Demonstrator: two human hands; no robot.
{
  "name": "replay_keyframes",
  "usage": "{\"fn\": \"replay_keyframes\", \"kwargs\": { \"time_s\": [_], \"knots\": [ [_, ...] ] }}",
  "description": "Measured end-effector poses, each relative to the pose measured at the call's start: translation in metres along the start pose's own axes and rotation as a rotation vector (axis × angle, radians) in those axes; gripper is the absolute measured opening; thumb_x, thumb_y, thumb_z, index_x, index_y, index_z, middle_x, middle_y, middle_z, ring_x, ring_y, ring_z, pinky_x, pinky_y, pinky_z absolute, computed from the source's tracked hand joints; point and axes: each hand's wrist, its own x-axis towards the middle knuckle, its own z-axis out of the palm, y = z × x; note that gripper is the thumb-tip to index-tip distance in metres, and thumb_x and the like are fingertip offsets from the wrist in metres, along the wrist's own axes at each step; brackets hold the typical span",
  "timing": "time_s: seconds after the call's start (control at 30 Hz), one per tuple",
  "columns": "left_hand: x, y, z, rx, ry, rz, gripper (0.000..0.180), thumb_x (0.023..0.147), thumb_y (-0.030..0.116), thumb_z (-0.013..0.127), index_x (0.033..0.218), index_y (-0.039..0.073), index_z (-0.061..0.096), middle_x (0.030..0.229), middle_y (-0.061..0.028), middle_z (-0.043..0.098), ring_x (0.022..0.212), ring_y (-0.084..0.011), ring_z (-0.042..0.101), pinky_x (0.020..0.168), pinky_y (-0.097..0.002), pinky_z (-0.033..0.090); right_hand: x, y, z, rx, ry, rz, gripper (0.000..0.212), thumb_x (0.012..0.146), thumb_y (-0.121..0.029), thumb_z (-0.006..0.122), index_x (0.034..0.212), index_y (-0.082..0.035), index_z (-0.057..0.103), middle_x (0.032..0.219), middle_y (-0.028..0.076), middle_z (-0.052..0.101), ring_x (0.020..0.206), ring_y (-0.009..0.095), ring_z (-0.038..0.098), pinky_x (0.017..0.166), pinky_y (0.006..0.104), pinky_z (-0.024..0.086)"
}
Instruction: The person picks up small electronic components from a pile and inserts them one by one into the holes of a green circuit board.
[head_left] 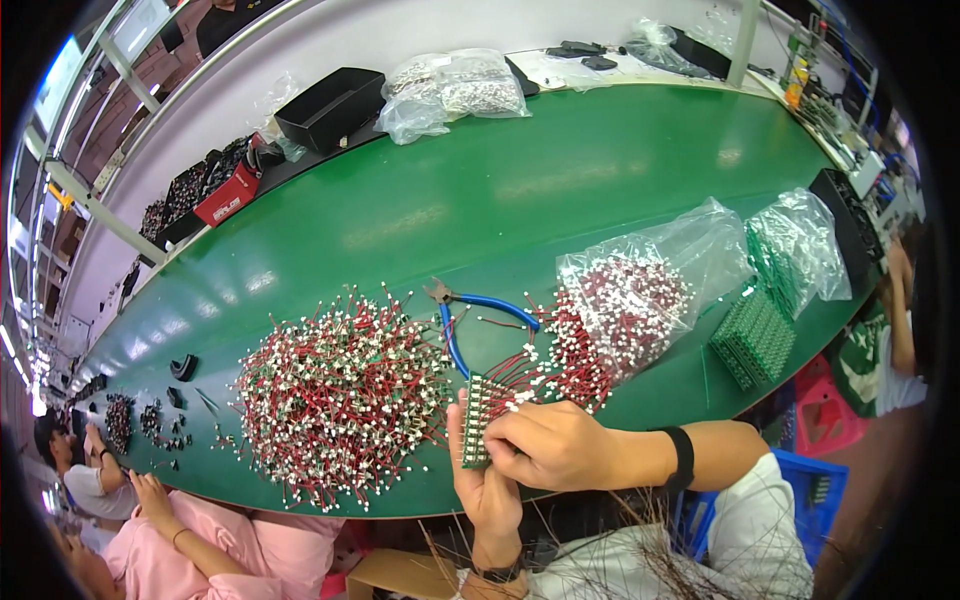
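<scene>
My left hand (pixel 492 508) holds a narrow green circuit board panel (pixel 474 425) upright near the table's front edge. Red wires with white connectors fan out from the panel's right side. Over that side, my right hand (pixel 553 442) is closed in a pinch; its fingertips hide whatever is between them. Just beyond the panel lie blue-handled cutting pliers (pixel 452 335), handles spread toward me. A big heap of red wire leads with white connectors (pixel 335 400) covers the table to the left. To the right, more such leads spill from a clear plastic bag (pixel 635 300).
At the right sit a stack of green boards (pixel 755 335) and another clear bag (pixel 800 245). Small black parts (pixel 183 368) lie left of the heap. A black bin (pixel 330 108), a red box (pixel 228 195) and filled bags (pixel 455 85) line the far edge. Co-workers sit at left and right.
</scene>
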Motion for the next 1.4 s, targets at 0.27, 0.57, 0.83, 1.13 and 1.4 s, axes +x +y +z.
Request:
{"fn": "replay_keyframes", "kwargs": {
  "time_s": [0.27, 0.57, 0.83, 1.13, 1.4],
  "knots": [
    [-0.001, -0.001, -0.003, 0.064, -0.079, 0.069, 0.059, 0.098, -0.006, 0.042, 0.151, -0.001, 0.016, 0.158, -0.0218, 0.020, 0.141, -0.0276, 0.031, 0.114, -0.0413, 0.030, -0.001, 0.001, 0.000, 0.023, 0.018, 0.042, 0.008, 0.077, -0.002, 0.068, 0.082, -0.003, 0.061, 0.065, 0.006, 0.060, 0.050, 0.021, 0.059, 0.044, 0.0323, 0.046],
    [0.001, 0.003, 0.005, 0.093, -0.068, 0.111, 0.058, 0.098, -0.006, 0.041, 0.151, -0.002, 0.017, 0.158, -0.0216, 0.019, 0.141, -0.0283, 0.031, 0.115, -0.0417, 0.028, 0.001, -0.004, -0.001, -0.028, 0.049, 0.079, 0.009, 0.076, -0.003, 0.069, 0.081, -0.005, 0.062, 0.063, 0.005, 0.058, 0.048, 0.019, 0.057, 0.042, 0.0302, 0.044],
    [0.000, 0.005, 0.013, 0.309, -0.026, 0.134, 0.056, 0.099, 0.000, 0.044, 0.148, -0.008, 0.019, 0.157, -0.0217, 0.021, 0.135, -0.0274, 0.040, 0.110, -0.0376, 0.036, -0.002, -0.002, -0.003, -0.141, 0.039, -0.045, 0.011, 0.074, -0.001, 0.068, 0.081, -0.002, 0.060, 0.066, 0.006, 0.056, 0.049, 0.018, 0.056, 0.041, 0.0289, 0.044],
    [-0.002, -0.005, 0.003, 0.544, -0.027, 0.331, 0.052, 0.097, -0.003, 0.047, 0.145, -0.011, 0.027, 0.152, -0.0287, 0.029, 0.135, -0.0344, 0.041, 0.108, -0.0413, 0.037, -0.003, -0.001, -0.016, -0.215, -0.071, -0.106, 0.017, 0.073, -0.001, 0.070, 0.088, 0.001, 0.063, 0.073, 0.007, 0.060, 0.061, 0.018, 0.062, 0.048, 0.0293, 0.051],
    [-0.004, -0.009, -0.002, 0.649, -0.067, 0.372, 0.051, 0.097, -0.002, 0.049, 0.143, -0.011, 0.030, 0.149, -0.0319, 0.032, 0.135, -0.0381, 0.041, 0.108, -0.0424, 0.037, -0.009, 0.002, -0.016, -0.239, -0.078, -0.065, 0.018, 0.073, 0.001, 0.070, 0.089, 0.002, 0.064, 0.075, 0.008, 0.064, 0.064, 0.020, 0.066, 0.050, 0.0295, 0.053]
  ]
}}
